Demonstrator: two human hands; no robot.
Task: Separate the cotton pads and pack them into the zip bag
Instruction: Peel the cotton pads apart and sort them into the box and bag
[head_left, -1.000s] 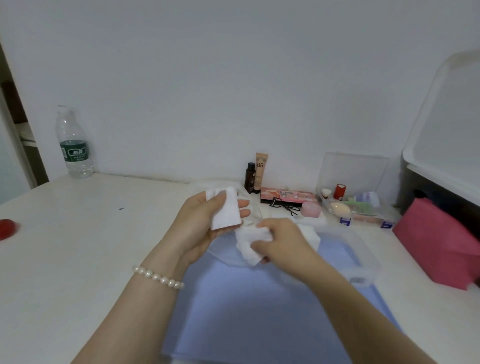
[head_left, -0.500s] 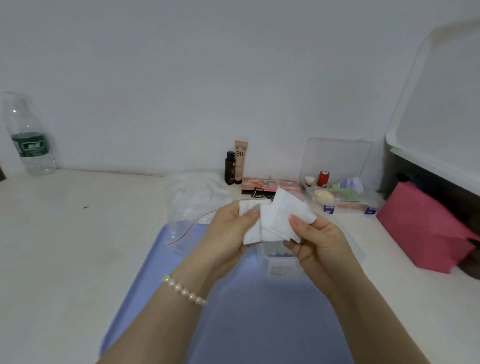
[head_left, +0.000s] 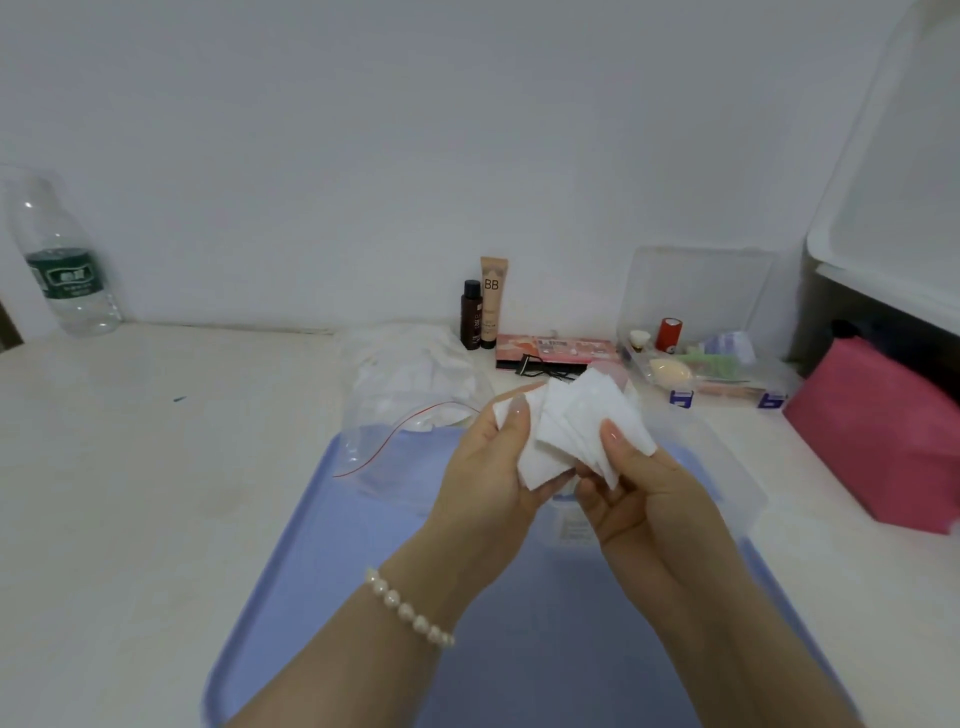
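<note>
Fanned cotton pads (head_left: 569, 434) sit in my two-handed grip, raised above the blue tray (head_left: 322, 525). My left hand (head_left: 485, 467) pinches one end of the stack, thumb on top; my right hand (head_left: 631, 486) pinches the other end, thumb pressing the outer pads, so the sheets splay and single ones can be peeled off. Beyond and left of the grip the zip bag (head_left: 410, 400) lies on the bench (head_left: 156, 441), mouth towards me, some pads already inside, within easy reach for loading.

The cotton pads (head_left: 571, 436) look soft and fluffy. The zip bag (head_left: 410, 395) is thin, clear, shiny plastic. The blue tray (head_left: 322, 545) looks smooth, maybe plastic. The water bottle (head_left: 57, 260) is clear plastic.
</note>
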